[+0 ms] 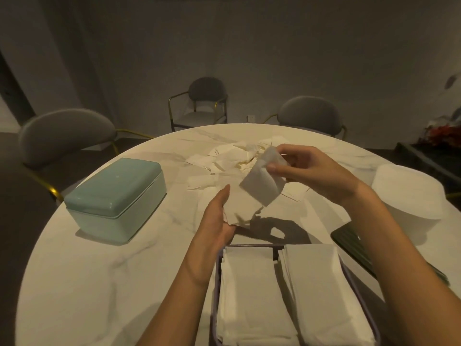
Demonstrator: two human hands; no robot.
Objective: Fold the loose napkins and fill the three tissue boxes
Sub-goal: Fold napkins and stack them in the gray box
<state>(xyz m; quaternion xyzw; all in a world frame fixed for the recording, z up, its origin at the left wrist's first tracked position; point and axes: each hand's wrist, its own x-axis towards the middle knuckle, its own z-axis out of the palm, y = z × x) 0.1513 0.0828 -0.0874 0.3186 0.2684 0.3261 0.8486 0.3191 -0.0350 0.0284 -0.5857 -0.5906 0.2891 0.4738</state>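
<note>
My right hand (306, 168) pinches the top corner of a white napkin (259, 188) and holds it up above the table. My left hand (217, 221) lies flat and open under the napkin's lower edge, fingers straight. Behind the hands a heap of loose napkins (224, 161) is spread over the table middle. Close to me an open purple-rimmed box (216, 283) holds two rows of folded napkins. A closed teal tissue box (114, 198) stands at the left. A white round box (409, 198) stands at the right.
The round marble table (99, 283) carries everything. A dark ribbed lid (349, 240) lies at the right beside the purple-rimmed box. Three grey chairs (67, 136) stand around the far side of the table.
</note>
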